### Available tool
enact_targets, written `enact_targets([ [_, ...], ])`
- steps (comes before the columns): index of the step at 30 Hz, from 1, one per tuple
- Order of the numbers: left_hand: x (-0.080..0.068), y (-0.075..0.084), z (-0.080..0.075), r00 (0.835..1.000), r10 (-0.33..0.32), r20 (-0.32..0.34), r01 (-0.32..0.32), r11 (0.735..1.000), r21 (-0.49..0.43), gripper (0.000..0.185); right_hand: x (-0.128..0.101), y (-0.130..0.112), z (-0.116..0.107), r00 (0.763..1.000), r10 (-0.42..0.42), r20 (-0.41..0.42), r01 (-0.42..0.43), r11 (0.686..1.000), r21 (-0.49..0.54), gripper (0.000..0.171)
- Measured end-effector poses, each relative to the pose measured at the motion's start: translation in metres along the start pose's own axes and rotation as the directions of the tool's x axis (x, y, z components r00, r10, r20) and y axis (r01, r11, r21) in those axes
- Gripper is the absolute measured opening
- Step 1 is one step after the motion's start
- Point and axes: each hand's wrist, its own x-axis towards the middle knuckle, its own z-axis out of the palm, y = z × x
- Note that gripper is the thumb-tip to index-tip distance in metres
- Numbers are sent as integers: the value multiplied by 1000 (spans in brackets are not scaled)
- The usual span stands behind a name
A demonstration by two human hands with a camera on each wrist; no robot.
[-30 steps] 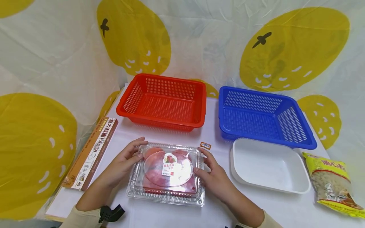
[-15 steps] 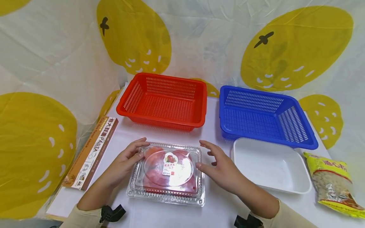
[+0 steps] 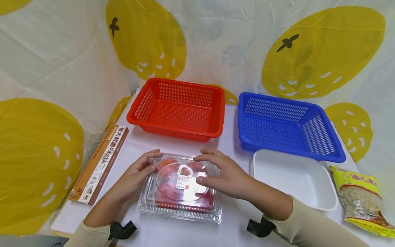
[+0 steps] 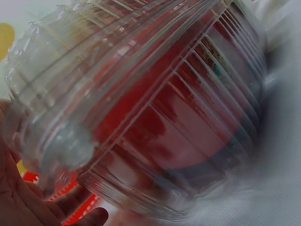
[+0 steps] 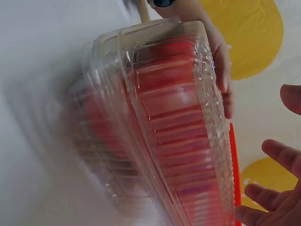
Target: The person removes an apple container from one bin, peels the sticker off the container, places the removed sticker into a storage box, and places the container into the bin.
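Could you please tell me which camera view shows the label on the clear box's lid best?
The head view: the label faces the camera, partly beside the right hand. Both wrist views show only the clear box from the side, blurred, with no label.

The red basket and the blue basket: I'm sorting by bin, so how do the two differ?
The red basket stands behind the clear fruit box; the blue basket stands to its right, behind the white tray. The red basket looks squarer on, the blue basket slightly turned. Both are perforated, rectangular and hold nothing.
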Motion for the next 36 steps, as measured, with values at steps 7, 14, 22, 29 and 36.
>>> enact_targets([
  [7, 0, -2, 1, 1000, -8, -3, 8, 1000, 8, 43, 16, 0, 9, 1000, -20, 23, 21, 999, -39, 50],
  [14, 1, -1, 3, 1000, -15, -11, 15, 1000, -1, 44, 28, 9, 18, 1000, 3, 26, 0, 996, -84, 51],
  [22, 0, -2, 2, 1000, -17, -5, 17, 1000, -14, 44, 33, 9, 19, 999, -4, 46, 8, 996, -84, 44],
  [29, -1, -4, 2, 1000, -11, -4, 11, 1000, -29, 44, 39, 7, 16, 997, -26, 79, 33, 996, -83, 33],
  [36, -1, -3, 2, 1000, -6, 3, 6, 1000, -22, 46, 44, 5, 14, 990, -26, 141, 46, 989, -140, 47],
])
